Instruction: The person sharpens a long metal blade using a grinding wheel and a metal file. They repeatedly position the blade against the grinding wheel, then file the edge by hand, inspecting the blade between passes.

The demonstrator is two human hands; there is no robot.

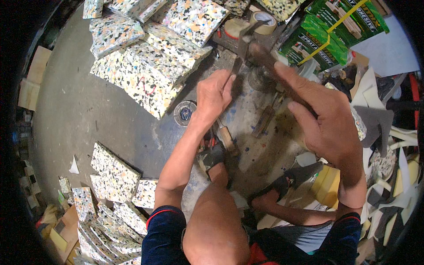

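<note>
My right hand (pixel 327 119) is closed around the dark wooden handle of a hammer (pixel 269 59), which points up and to the left. Its metal head is over the far end of a dark, flat metal piece (pixel 236 68), possibly a blade; whether they touch I cannot tell. That piece is pinched in my left hand (pixel 215 90), thumb along its side. Below them a dark metal block (pixel 260 79) stands on the floor, partly hidden. A wooden-handled tool (pixel 227 139) lies by my left wrist, and a second wooden-handled tool (pixel 263 121) lies between my arms.
Speckled foam slabs (pixel 132 70) are piled at the far left, with more foam pieces (pixel 115 172) nearer. A round tin (pixel 184 113) sits beside my left forearm. Tape rolls (pixel 265 23) and green boxes (pixel 316 44) stand far right, above foam scraps (pixel 388 176).
</note>
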